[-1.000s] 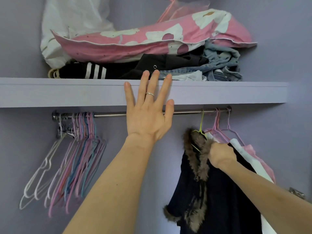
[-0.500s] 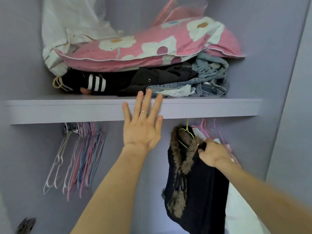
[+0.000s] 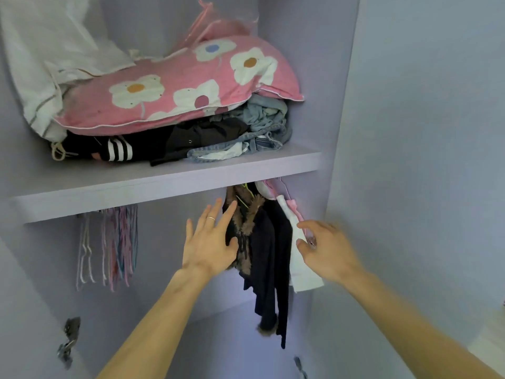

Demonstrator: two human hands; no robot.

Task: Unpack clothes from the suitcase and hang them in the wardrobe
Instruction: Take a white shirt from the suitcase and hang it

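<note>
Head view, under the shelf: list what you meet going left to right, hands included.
Empty hangers → left hand → dark jacket → right hand.

Soft even light, right hand [image 3: 326, 248] motion-blurred; wide-angle bowing at edges

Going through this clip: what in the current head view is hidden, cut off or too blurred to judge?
The hanging rail: head view, hidden behind the shelf edge.
The right hand: head view, motion-blurred; contact with the white garment unclear.
The empty hangers: head view, blurred and overlapping, uncountable.
The fur-trimmed dark coat: head view, the left hand covers part of it.
The suitcase: outside the frame.
</note>
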